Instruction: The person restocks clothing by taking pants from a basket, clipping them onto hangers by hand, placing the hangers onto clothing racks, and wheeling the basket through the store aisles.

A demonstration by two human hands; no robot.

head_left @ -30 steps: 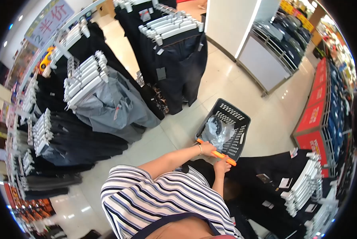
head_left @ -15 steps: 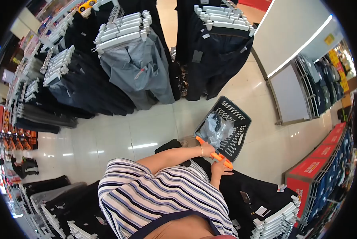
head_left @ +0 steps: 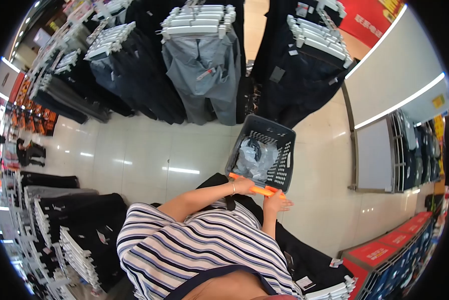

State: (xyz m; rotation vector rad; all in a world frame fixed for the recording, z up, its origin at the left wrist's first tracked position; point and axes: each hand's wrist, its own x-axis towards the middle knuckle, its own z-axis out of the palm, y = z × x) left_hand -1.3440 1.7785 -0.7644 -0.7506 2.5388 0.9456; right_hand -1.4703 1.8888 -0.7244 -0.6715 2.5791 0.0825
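Observation:
A dark grey shopping basket (head_left: 286,172) with perforated walls stands in front of me, tilted in the wide view. Clear crumpled plastic (head_left: 252,162) lies inside it, with something dark showing through. Across its near side runs an orange handle (head_left: 260,190). My left hand (head_left: 243,185), with a bracelet at the wrist, is closed around the handle's left part. On the right end, my right hand (head_left: 274,201) hooks the handle near the thumb, while some of its fingers stretch out to the right.
Grey trousers (head_left: 199,65) and dark trousers (head_left: 299,75) hang on white hangers ahead. More black trousers (head_left: 309,255) hang close by at my right. A red-sided display (head_left: 379,252) and a panelled stand (head_left: 377,155) are farther right. Pale tiled floor (head_left: 149,150) lies between the racks.
The view has turned, so the racks ahead appear shifted right. The basket and both hands now sit a little farther left in the picture. Both hands remain on the handle.

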